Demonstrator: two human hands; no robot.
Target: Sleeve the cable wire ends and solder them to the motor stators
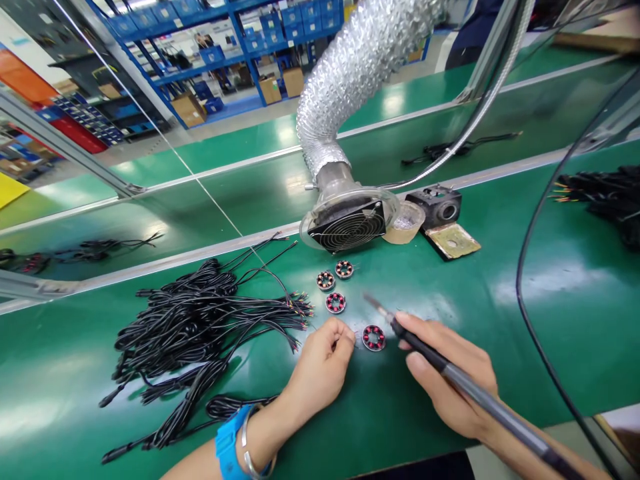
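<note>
In my right hand (450, 373) is a soldering iron (440, 360), held like a pen with its tip pointing up and left, blurred. The fingers of my left hand (325, 357) are pinched together at the fine wires (357, 338) of a small ring-shaped motor stator (373, 338) with red coils, which lies flat on the green workbench (400, 427). Behind it lie another stator with red coils (335, 303) and two with copper-coloured coils, one stator (325, 281) to the left and one stator (344, 269) to the right. The iron's tip is apart from the stators.
A heap of black cables (190, 327) with bared coloured ends lies left. Behind the stators stands a fume extractor (350, 223) on a silver duct (330, 100). Right of it are a tape roll (405, 223), a black iron stand (437, 203) and a sponge (454, 241). A black cord (525, 293) hangs at right.
</note>
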